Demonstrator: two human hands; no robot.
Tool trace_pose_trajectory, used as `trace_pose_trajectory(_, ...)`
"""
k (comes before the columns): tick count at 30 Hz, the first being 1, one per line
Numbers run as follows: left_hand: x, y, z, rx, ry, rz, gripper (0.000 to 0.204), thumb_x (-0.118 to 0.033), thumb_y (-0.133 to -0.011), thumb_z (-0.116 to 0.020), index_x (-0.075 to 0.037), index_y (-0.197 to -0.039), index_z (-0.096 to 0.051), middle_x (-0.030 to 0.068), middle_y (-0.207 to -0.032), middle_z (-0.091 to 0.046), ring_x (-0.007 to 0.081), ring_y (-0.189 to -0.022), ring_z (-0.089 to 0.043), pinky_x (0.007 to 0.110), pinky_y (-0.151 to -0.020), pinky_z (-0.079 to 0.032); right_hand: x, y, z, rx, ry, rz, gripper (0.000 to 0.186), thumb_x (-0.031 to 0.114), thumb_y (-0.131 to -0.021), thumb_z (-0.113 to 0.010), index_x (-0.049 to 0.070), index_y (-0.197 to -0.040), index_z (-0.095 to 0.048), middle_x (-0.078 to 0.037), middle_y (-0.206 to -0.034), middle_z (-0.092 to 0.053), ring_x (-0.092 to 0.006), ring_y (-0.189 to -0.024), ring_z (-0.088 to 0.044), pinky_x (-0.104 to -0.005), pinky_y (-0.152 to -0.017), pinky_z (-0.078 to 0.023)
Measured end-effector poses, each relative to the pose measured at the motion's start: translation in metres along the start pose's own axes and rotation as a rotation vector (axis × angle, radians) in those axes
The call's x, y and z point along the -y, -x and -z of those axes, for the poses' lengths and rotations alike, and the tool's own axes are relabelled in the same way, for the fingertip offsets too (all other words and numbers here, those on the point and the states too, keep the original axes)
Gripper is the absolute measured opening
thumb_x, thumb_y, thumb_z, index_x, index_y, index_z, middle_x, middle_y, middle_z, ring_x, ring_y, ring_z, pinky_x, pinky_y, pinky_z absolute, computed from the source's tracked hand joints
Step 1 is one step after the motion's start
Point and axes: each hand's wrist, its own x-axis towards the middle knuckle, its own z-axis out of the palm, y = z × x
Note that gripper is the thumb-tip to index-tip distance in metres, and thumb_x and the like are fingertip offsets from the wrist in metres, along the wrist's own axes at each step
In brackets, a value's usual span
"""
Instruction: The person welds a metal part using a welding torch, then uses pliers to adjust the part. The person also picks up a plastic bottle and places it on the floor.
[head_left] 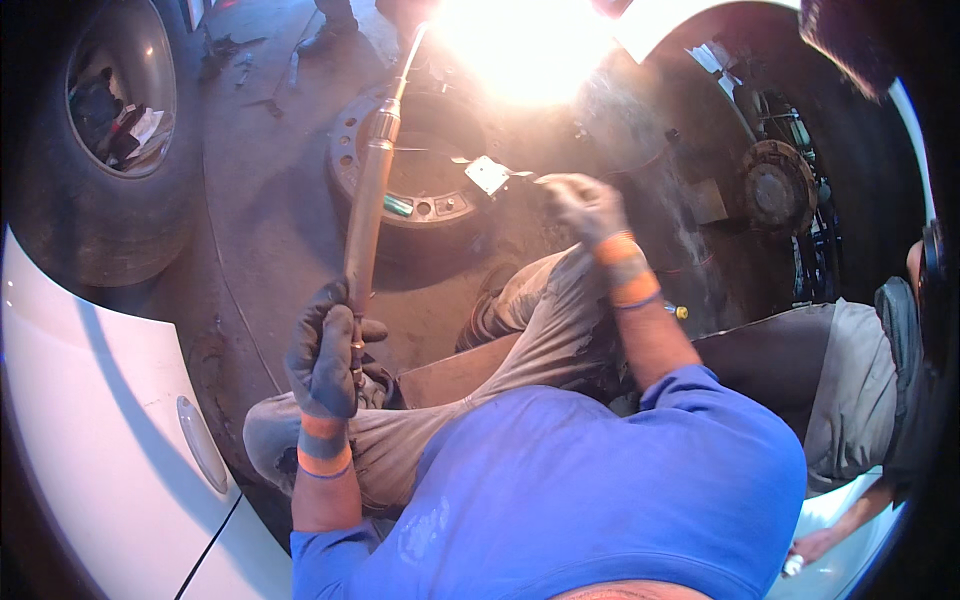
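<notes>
With fingers of the gloved left hand (328, 352) wrapped round its narrow lower end, grips 1 long cylindrical tool (368, 210) pointed toward a bright glare (520, 50).
Has fingers of the right hand (587, 205) bent near a thin strip (521, 174) and 1 white square piece (487, 175); cannot tell whether gripping either. Shows nearby a holed metal wheel rim (343, 178) bearing 1 green cylinder (398, 205) and, at left, a tyre (100, 235) beyond a white vehicle panel (90, 370).

Upper right of the grey holed steel ring (343, 172), white glare (520, 45) hides the background. Right of it, the grey-gloved right hand's (588, 208) fingertips are indistinct. Lower left, the white vehicle panel (100, 390) is cropped.
</notes>
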Motion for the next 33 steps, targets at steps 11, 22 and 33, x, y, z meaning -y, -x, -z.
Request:
trace_pose_trajectory(11,0.003,-0.016,-0.030,0.003,-0.029,0.003,0.032,-0.019,-0.096,-0.052,-0.003,-0.123,-0.057,0.0067,-0.078,-0.068,0.0028,-0.056,-0.055,0.017,-0.048,-0.044,-0.023,-0.069,0.119,-0.220,0.016,0.094,0.018,0.020,-0.088,-0.061,0.005,-0.085,-0.071,0.005,-0.068,-0.060,-0.0032,-0.053,-0.047,-0.0202,-0.049,-0.035)
trace_pose_trajectory(22,0.005,-0.019,-0.034,-0.038,-0.036,-0.016,0.032,-0.019,-0.096,-0.052,-0.003,-0.124,-0.056,0.0079,-0.077,-0.069,0.0021,-0.055,-0.054,0.016,-0.046,-0.044,-0.034,-0.127,0.056,-0.183,0.359,-0.011,0.028,0.034,-0.083,-0.059,0.009,-0.079,-0.070,-0.008,-0.070,-0.067,-0.0152,-0.065,-0.062,-0.0310,-0.067,-0.050)
trace_pose_trajectory(33,0.001,-0.024,-0.034,-0.101,-0.028,0.127,0.030,-0.021,-0.096,-0.054,-0.003,-0.120,-0.057,0.0033,-0.074,-0.065,0.0039,-0.057,-0.056,0.018,-0.046,-0.044,-0.038,-0.135,0.024,-0.157,0.044,0.124,0.018,0.024,-0.085,-0.061,0.009,-0.089,-0.071,0.001,-0.077,-0.068,-0.0093,-0.070,-0.060,-0.0324,-0.071,-0.050)
